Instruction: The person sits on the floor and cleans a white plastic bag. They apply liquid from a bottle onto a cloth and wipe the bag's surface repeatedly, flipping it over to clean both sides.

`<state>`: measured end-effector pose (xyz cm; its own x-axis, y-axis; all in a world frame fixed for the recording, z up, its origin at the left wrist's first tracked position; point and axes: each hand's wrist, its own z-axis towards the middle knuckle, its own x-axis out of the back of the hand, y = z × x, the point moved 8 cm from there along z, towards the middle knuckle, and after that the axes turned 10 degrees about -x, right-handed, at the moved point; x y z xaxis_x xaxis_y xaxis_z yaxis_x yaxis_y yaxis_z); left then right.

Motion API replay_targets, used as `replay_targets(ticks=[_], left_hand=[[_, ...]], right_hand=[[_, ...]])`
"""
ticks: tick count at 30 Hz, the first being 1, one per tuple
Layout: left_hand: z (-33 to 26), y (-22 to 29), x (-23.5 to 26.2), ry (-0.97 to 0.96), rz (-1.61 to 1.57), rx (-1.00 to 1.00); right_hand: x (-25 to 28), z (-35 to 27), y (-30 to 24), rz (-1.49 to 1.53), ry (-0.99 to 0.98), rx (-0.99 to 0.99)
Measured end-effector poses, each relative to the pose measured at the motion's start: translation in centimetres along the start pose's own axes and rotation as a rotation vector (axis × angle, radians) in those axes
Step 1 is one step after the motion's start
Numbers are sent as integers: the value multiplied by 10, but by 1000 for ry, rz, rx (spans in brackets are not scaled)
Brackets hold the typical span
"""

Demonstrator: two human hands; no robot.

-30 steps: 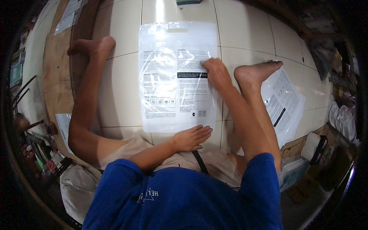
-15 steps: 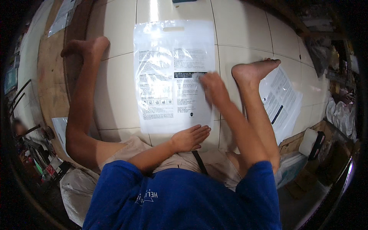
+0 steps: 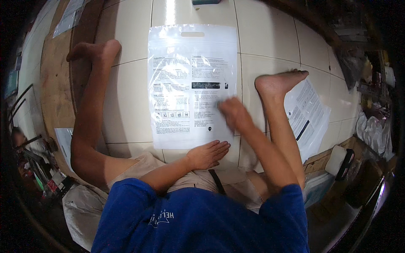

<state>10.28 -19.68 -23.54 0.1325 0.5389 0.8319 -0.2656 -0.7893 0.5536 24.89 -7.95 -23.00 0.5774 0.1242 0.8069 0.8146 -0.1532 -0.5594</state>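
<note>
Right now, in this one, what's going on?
A person sits on a tiled floor, a printed plastic bag lying flat in front. The curled right hand is over the bag's right side, blurred; what its grip holds, if anything, is unclear. The left hand lies open near the bag's lower edge.

The right hand (image 3: 233, 114) was blurred, hiding part of the printed plastic bag (image 3: 192, 90); the upper edge cut off a dark green object (image 3: 206, 1).

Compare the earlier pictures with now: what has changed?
The right hand has moved down the right side of the printed plastic bag, toward its lower edge; blur hides whether it grips anything. The left hand stays beside that edge, and the bag stays flat.
</note>
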Motion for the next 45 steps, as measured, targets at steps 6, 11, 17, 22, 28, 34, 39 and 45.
replay_targets(ticks=[6,11,17,22,28,34,39,45], left_hand=[[2,1,-4,-2,0,-29],[-1,-1,3,10,27,-5],[0,-3,-6,-33,-77,13],[-3,1,-2,57,-76,-21],[-5,-1,-8,41,-60,1],[-2,-3,-19,-111,-200,46],[-1,1,-4,60,-6,-15],[-6,-1,-5,73,19,12]], right_hand=[[65,104,35,71,274,-75],[9,20,1,108,-56,72],[-31,-35,-42,68,-26,177],[29,96,7,63,185,-78],[-3,55,-8,151,19,96],[-41,-34,-49,37,-7,156],[33,92,-6,21,283,-26],[5,56,-22,100,32,84]])
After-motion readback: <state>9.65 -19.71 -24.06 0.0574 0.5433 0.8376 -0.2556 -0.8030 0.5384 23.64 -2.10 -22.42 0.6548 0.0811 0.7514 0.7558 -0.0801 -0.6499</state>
